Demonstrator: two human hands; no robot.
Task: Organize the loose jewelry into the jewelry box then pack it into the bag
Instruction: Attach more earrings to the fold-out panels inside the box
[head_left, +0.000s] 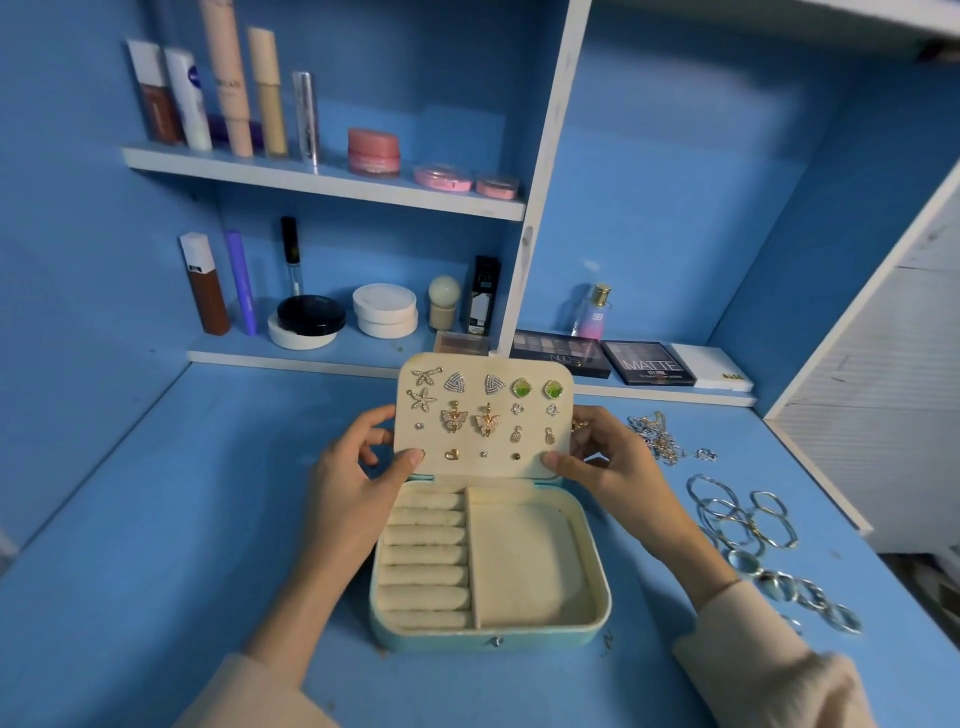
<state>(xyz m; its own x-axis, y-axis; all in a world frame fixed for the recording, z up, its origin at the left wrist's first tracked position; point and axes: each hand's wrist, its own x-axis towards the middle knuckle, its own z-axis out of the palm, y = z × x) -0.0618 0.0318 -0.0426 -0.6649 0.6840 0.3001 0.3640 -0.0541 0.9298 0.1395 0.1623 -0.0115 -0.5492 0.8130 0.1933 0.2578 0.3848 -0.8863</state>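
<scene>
Blue desk (156, 545), one. Jewelry box (488, 640), teal, lies open at the desk's centre. Earring panel (498, 366) stands upright at the box's twelve o'clock, studded with earrings. The left hand (358, 467) pinches its nine o'clock edge and the right hand (613, 462) pinches its three o'clock edge. Bangles (737, 514) – loose, three o'clock of the box. Chains (657, 434) – tangled, two o'clock. Rings (810, 592), in a row, four o'clock.

Arms forward, left hand (358, 470) and right hand (615, 462) (thumbs frontmost) in a pinch on the earring panel (532, 452)
</scene>
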